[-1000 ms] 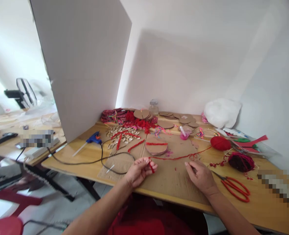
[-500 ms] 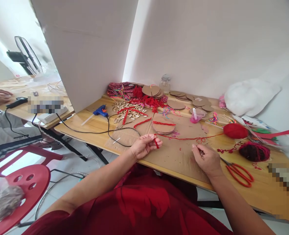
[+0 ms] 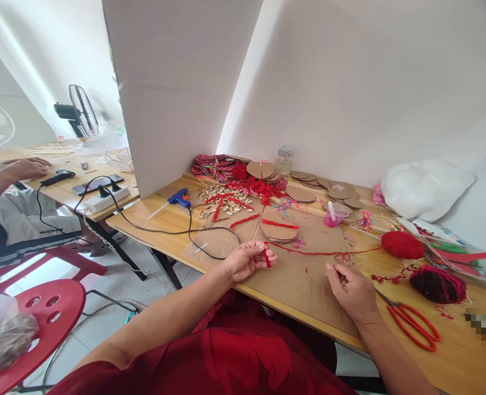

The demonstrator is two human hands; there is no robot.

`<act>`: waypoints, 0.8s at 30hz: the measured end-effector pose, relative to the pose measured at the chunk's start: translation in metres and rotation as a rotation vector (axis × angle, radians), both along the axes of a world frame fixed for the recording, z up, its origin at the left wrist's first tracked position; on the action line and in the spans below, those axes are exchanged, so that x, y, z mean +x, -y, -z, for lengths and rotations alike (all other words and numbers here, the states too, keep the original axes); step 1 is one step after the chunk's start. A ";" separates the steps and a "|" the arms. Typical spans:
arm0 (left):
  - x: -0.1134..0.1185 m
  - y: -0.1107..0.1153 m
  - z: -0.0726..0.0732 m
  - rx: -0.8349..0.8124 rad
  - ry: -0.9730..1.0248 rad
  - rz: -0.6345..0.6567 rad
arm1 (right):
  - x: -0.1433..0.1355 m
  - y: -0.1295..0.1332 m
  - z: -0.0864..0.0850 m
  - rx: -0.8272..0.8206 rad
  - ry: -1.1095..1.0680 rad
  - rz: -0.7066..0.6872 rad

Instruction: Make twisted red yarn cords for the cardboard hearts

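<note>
My left hand (image 3: 251, 261), just over the table's front edge, pinches red yarn (image 3: 308, 253), and a short length of it hangs across the fingers. The yarn runs right, past a loose loop, to a red yarn ball (image 3: 403, 244). My right hand (image 3: 353, 291) is curled shut over the cardboard sheet (image 3: 292, 280); whatever it may hold is hidden. Beside its wrist lie orange-handled scissors (image 3: 418, 326). Beyond my left hand, a red braided cord (image 3: 281, 224) rests on a round cardboard disc (image 3: 279, 233), with another red braid (image 3: 245, 220) to its left.
A blue glue gun (image 3: 179, 198) trails a black cable over the table's left side. Light-coloured shells or chips (image 3: 226, 196), cardboard discs (image 3: 300, 194) and a glass jar (image 3: 284, 160) stand behind. At right are dark yarn (image 3: 438, 284) and white stuffing (image 3: 428, 186). Another person's hand (image 3: 31, 167) is at the left table.
The camera view has tilted and shifted, so the table's things sit lower and mostly further right. Both hands keep nearly the same pose, with the yarn still in my left fingers.
</note>
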State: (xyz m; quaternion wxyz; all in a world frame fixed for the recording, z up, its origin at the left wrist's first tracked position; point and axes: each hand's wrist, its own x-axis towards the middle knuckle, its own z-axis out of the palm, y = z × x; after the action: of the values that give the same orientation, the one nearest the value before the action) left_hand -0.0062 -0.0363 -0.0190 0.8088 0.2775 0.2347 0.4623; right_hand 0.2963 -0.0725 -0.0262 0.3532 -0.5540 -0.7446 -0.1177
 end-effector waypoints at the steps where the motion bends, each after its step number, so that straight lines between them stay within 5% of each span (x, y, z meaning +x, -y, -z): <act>1: 0.000 0.000 0.000 0.001 -0.002 0.001 | 0.000 0.000 0.000 0.003 0.000 -0.001; 24: 0.001 -0.003 0.003 0.013 0.006 0.010 | 0.003 -0.002 0.003 0.026 0.014 -0.039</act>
State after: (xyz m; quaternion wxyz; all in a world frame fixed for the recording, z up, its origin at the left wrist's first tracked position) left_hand -0.0050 -0.0337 -0.0224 0.8100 0.2827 0.2279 0.4605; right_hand 0.2993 -0.0702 -0.0290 0.3574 -0.5337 -0.7562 -0.1246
